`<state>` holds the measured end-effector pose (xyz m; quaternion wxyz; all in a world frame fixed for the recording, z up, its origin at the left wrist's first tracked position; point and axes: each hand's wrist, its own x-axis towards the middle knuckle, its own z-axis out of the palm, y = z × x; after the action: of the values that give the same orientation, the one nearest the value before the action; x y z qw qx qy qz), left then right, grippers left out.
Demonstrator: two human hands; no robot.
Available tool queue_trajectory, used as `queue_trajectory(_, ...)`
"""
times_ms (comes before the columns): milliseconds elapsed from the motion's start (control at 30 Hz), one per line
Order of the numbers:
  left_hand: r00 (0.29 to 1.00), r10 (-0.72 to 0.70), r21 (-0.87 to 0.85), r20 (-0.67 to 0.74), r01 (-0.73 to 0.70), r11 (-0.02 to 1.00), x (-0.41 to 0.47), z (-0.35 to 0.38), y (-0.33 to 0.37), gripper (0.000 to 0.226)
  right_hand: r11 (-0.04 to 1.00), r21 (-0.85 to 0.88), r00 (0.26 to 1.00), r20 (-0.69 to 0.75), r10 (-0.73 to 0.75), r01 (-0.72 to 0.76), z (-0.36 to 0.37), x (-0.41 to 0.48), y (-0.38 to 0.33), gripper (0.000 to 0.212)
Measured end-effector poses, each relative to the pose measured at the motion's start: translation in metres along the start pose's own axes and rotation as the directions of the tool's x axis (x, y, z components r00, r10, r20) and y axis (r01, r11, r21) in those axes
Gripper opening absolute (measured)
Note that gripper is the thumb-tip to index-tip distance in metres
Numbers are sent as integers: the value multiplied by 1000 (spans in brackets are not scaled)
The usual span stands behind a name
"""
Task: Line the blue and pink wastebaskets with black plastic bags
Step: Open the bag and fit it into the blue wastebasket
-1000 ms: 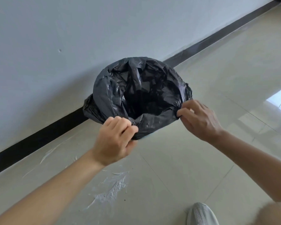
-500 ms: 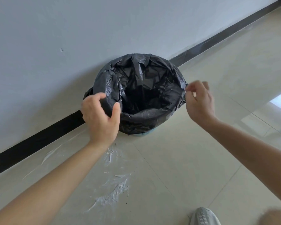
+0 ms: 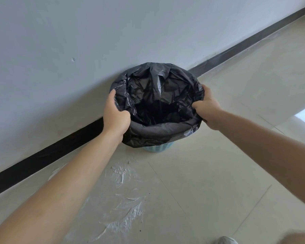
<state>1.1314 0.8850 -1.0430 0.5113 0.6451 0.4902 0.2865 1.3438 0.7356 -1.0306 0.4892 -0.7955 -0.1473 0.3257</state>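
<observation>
The blue wastebasket [image 3: 158, 148] stands on the floor against the wall; only a strip of its slotted base shows. A black plastic bag [image 3: 158, 132] hangs inside it, its mouth folded out over the rim and down most of the side. My left hand [image 3: 115, 115] grips the bag-covered rim on the left, thumb inside. My right hand [image 3: 207, 106] grips the rim on the right, thumb also tucked inside. The pink wastebasket is out of view.
A grey wall [image 3: 95, 41] with a black skirting board [image 3: 42, 155] runs behind the basket. White plaster smears [image 3: 123, 175] mark the beige floor tiles in front. A grey shoe tip [image 3: 226, 240] shows at the bottom edge.
Both hands shifted from the near part of the bag's mouth out to its left and right sides and closed on the rim. The bag's edge now lies lower over the basket.
</observation>
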Motion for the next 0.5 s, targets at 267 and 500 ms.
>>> queue_trajectory(267,999,20,29,28,-21,999,0,2,0,85,-50,-757,559,523,-643,651,31,-2,-74,60)
queue_trajectory(500,998,48,96,48,-53,994,-3,-4,-2,83,-318,-773,795,601,-87,549,103,42,-40,57)
